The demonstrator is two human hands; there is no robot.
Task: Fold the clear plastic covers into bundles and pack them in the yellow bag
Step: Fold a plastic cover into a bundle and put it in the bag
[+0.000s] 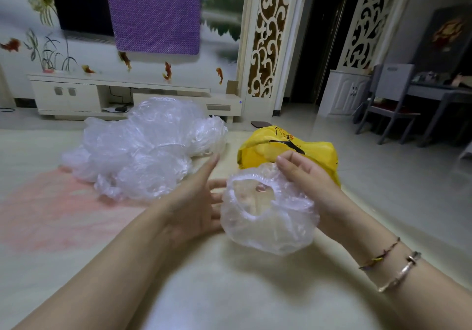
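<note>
the right hand (pixel 304 176) pinches the gathered elastic rim of one clear plastic cover (pixel 268 214) between thumb and fingers and holds it up above the pale floor (pixel 229 291), its open mouth turned toward the camera. the left hand (pixel 196 202) is spread flat with straight fingers, touching the cover's left side without gripping anything. the pile of clear covers (pixel 143 148) still to be folded lies loose on the floor beyond the left hand, partly over a pink patch (pixel 51 207). the yellow bag (pixel 288 150) sits just behind the right hand, crumpled, and i cannot tell whether its mouth is open.

the main risk, as i judge it, is the film itself: thin and puffy, it traps air, so a fold pressed too loosely would likely spring back open. held by only one pinch, the cover could also slip out. if the bag's mouth has slumped shut, a bundle pushed at it one-handed may come undone.
</note>
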